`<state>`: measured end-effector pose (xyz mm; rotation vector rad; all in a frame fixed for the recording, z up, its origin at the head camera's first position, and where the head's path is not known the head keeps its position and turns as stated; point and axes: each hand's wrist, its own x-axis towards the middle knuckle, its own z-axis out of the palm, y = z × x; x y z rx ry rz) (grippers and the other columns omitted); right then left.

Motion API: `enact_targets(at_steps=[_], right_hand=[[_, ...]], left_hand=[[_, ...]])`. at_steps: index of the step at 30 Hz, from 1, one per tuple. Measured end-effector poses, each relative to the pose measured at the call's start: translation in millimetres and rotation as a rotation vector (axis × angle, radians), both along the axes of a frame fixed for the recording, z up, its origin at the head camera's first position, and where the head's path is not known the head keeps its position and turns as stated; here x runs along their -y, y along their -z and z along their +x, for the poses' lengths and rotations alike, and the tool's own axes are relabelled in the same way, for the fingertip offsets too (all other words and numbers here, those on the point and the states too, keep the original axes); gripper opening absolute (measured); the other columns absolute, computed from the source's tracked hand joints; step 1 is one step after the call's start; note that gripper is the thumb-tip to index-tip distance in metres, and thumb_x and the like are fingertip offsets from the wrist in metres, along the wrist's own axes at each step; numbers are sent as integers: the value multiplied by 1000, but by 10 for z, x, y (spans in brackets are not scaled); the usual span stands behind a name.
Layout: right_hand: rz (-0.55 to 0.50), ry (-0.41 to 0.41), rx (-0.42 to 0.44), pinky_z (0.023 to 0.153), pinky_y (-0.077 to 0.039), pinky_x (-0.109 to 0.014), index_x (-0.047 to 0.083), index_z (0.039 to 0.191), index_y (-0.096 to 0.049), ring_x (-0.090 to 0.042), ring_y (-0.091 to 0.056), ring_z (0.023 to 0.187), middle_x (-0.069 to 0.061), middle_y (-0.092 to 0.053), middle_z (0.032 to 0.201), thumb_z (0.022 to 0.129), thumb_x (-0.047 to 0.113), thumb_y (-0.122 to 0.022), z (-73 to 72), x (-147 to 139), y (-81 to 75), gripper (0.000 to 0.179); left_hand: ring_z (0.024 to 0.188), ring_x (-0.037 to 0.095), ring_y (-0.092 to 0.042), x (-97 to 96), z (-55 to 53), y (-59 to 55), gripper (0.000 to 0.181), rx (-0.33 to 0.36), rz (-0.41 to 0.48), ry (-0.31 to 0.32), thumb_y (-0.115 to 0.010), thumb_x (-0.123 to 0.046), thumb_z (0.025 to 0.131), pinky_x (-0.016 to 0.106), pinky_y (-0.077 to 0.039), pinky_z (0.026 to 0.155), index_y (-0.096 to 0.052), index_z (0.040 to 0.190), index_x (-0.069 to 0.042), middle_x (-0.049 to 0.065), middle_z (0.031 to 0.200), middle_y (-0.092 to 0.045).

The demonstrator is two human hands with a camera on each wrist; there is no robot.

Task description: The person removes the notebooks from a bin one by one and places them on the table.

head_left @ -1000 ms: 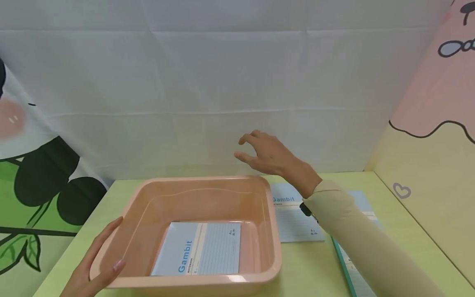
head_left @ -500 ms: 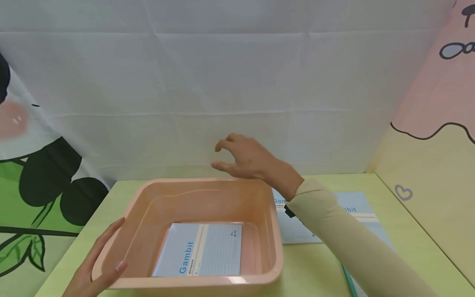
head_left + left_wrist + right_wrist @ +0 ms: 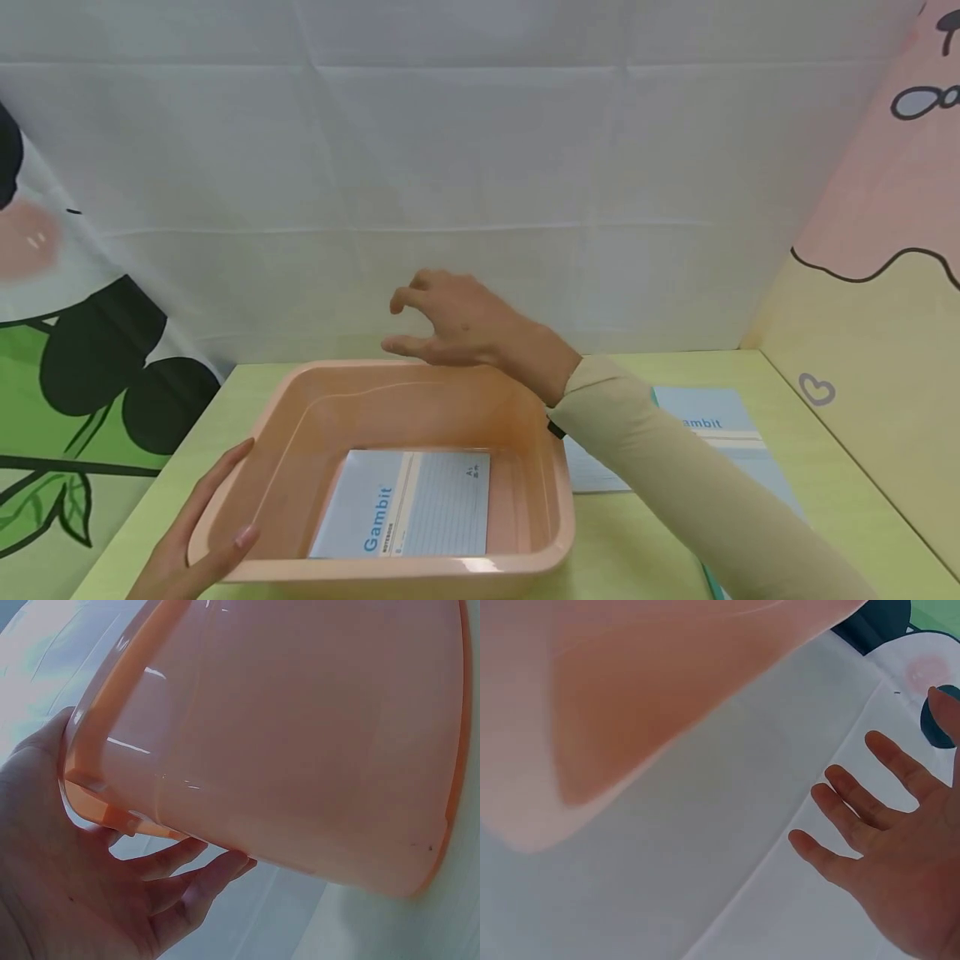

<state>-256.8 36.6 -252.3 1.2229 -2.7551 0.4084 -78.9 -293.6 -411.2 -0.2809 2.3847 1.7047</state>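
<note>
A peach plastic basin (image 3: pixel 375 570) stands on the table with a pale blue "Gambit" notebook (image 3: pixel 405 504) lying flat inside. My left hand (image 3: pixel 187 537) grips the basin's near left corner. In the left wrist view, the left hand's thumb is at the rim and its fingers (image 3: pixel 199 892) curl against the basin's side. Over the basin's far rim hovers my right hand (image 3: pixel 465 321), with nothing in it. The right wrist view shows the right hand's fingers (image 3: pixel 844 814) spread apart, clear of the basin wall (image 3: pixel 652 697).
Right of the basin lies another blue notebook (image 3: pixel 595 468), partly hidden by my right sleeve (image 3: pixel 675 483). Farther right is a notebook (image 3: pixel 738 437) with a teal edge, also partly covered. A white cloth wall (image 3: pixel 465 150) rises behind the table (image 3: pixel 637 542).
My right hand has moved left, from near the basin's far right corner to above the middle of its far rim. The left hand and the basin have stayed in place.
</note>
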Motion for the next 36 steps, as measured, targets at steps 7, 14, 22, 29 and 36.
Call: enact_targets(at_steps=[7, 14, 22, 29, 36], right_hand=[[79, -99, -15, 105, -48, -36, 26, 137, -61, -16, -56, 121, 2, -53, 142, 99, 59, -62, 67, 240, 29, 51], [164, -183, 4, 103, -50, -34, 28, 137, -60, -14, -55, 122, 4, -51, 143, 98, 60, -61, 124, 455, 152, 50], [242, -253, -31, 94, -51, -29, 27, 136, -60, -11, -55, 116, 5, -50, 142, 97, 59, -63, 165, 583, 381, 50], [212, -325, -116, 92, -49, -24, 27, 132, -61, -8, -51, 118, 6, -50, 141, 97, 58, -64, 225, 688, 385, 47], [303, -323, -19, 89, -49, -23, 30, 132, -59, -4, -50, 116, 13, -50, 136, 96, 61, -64, 277, 798, 448, 48]], left_hand=[[104, 13, -65, -1, 0, -18, 76, 4, -36, 7, -54, -42, 105, 33, -60, 78, -5, 159, -62, 8, 154, -26], [103, 11, -64, -11, 3, -23, 77, -6, -83, 2, -56, -42, 105, 31, -59, 77, -5, 159, -61, 7, 154, -28], [102, 7, -63, -17, 15, -21, 78, -10, -101, 3, -56, -42, 105, 29, -58, 77, -5, 160, -61, 9, 156, -25], [104, 8, -65, -7, 32, -18, 78, -15, -69, 6, -56, -39, 105, 31, -59, 78, -5, 160, -61, 8, 156, -25], [104, 8, -65, -13, 22, -7, 78, -22, -67, 6, -56, -38, 106, 31, -59, 77, -5, 160, -60, 7, 157, -24]])
